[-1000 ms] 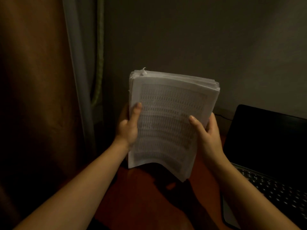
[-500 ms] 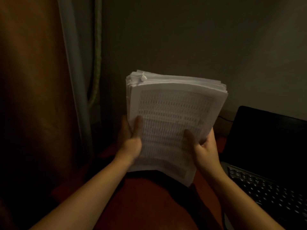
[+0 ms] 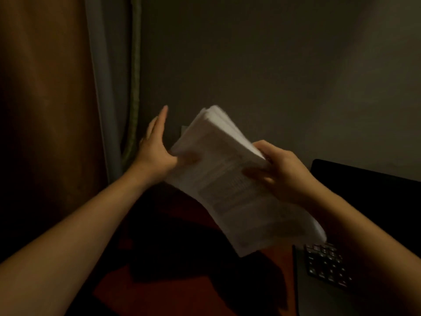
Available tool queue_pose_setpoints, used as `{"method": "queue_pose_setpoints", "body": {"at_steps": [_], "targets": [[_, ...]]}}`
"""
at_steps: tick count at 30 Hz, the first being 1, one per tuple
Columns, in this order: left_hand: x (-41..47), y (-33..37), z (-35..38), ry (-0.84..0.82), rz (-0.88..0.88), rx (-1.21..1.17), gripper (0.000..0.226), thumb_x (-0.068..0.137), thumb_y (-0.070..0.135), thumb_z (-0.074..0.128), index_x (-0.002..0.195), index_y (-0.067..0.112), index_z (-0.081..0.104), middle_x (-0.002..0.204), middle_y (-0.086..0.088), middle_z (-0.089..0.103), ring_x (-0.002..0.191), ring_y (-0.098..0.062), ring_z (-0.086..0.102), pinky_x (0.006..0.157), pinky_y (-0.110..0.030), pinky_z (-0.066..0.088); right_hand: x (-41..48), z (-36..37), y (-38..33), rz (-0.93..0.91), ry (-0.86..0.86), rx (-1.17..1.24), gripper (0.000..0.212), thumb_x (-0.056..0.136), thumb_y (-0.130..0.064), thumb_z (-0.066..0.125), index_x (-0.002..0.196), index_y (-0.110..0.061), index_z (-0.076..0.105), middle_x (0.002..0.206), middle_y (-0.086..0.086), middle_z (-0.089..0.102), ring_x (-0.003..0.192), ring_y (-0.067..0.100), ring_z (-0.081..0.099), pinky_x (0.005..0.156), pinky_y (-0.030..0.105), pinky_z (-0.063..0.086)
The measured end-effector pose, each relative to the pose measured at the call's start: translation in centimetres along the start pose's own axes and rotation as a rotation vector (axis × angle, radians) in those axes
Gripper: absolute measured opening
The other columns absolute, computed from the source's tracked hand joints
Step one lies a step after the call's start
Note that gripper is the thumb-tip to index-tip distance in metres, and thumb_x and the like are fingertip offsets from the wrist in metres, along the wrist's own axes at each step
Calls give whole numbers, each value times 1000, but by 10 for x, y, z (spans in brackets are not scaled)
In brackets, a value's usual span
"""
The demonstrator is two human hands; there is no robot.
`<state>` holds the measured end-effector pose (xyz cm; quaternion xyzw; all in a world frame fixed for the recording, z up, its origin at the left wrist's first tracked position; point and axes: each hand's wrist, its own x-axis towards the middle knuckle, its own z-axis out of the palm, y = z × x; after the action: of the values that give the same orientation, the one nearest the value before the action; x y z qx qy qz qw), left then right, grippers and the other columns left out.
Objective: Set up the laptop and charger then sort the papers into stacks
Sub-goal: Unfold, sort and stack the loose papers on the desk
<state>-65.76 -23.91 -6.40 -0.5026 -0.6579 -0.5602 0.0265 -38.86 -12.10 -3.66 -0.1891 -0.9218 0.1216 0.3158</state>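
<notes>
- the papers [image 3: 223, 183] are mid frame, tilted, above the red counter [image 3: 173, 288].
- the right hand [image 3: 284, 172] grips their right edge; the left hand [image 3: 157, 147] is spread flat, thumb just touching a corner.
- one grip on a thick pile: sheets may slide out onto the laptop [image 3: 325, 265] at lower right.

Print on the paper stack [image 3: 230, 188] is too blurred to read.

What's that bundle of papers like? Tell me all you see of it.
The papers are a thick white stack, the top sheet printed with rows of blurred text. The stack is held in the air, tilted, far end up. The right hand grips its right edge; the left hand touches its left corner with the thumb.
</notes>
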Motion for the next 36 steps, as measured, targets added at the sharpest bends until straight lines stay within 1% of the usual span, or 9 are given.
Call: {"method": "queue_pose_setpoints", "body": {"at_steps": [3, 5, 7, 12, 17, 21, 24, 28, 36], "targets": [[-4, 12, -1, -268, 37, -184, 112, 55, 38, 96, 150, 22, 39, 137, 14, 56, 124, 4, 53, 104, -18, 43, 13, -12, -15, -55, -170, -209, 34, 90, -39, 72, 118, -44, 53, 108, -10, 67, 96, 19, 64, 79, 44, 55], [-22, 11, 9, -335, -33, -320, 64, 66, 25, 86, 126, 23, 64, 115, 10, 73, 111, -6, 66, 89, -20, 54, 15, -9, -19, -55, -229, -283, 39, 90, -40, 72, 124, -43, 52, 115, -8, 66, 101, 19, 63, 83, 41, 54], [-39, 6, 19, -314, -122, -441, 48, 68, 26, 83, 114, 23, 70, 107, 6, 76, 101, -13, 71, 75, -21, 57, 14, -4, -18, -13, -263, -292, 43, 90, -41, 72, 129, -42, 52, 120, -8, 65, 104, 19, 62, 86, 40, 54], [-51, -11, 26, -176, -281, -642, 44, 60, 19, 84, 101, 10, 72, 92, -5, 77, 87, -23, 74, 66, -30, 61, 7, -26, 4, 192, -302, -231, 39, 83, -43, 79, 118, -41, 61, 111, -12, 66, 98, 12, 64, 81, 31, 54], [-55, -36, 18, -136, -331, -686, 73, 25, 54, 97, 90, 25, 79, 98, -4, 77, 87, -19, 75, 69, -34, 60, -39, -32, 46, 401, 52, 390, 49, 76, -40, 81, 122, -32, 66, 119, -10, 66, 106, 7, 65, 75, 21, 57], [-66, -50, 27, -153, -414, -678, 57, 52, 33, 92, 104, 19, 73, 105, -8, 75, 96, -23, 73, 83, -49, 58, -72, 53, 60, 531, 231, 859, 51, 76, -26, 84, 123, -20, 65, 116, 4, 73, 105, 22, 71, 79, 33, 60], [-67, -49, 33, -84, -422, -645, 43, 63, 20, 80, 104, 18, 69, 105, -6, 72, 98, -22, 71, 80, -42, 61, -77, 83, 61, 597, 302, 867, 43, 78, -24, 81, 117, -22, 65, 111, 2, 74, 101, 19, 73, 79, 38, 61], [-65, -40, 37, -9, -383, -604, 37, 65, 30, 79, 100, 20, 71, 101, -2, 74, 91, -16, 73, 77, -36, 61, -69, 82, 47, 497, 475, 788, 39, 80, -22, 80, 114, -26, 64, 107, -5, 72, 95, 7, 71, 69, 23, 60], [-96, -50, 65, 75, -377, -522, 56, 73, 30, 80, 124, 15, 61, 110, 1, 69, 101, -13, 68, 73, -27, 58, -86, 94, 40, 485, 396, 827, 59, 79, -35, 74, 134, -29, 52, 124, -9, 65, 110, 7, 66, 87, 31, 58]]}}
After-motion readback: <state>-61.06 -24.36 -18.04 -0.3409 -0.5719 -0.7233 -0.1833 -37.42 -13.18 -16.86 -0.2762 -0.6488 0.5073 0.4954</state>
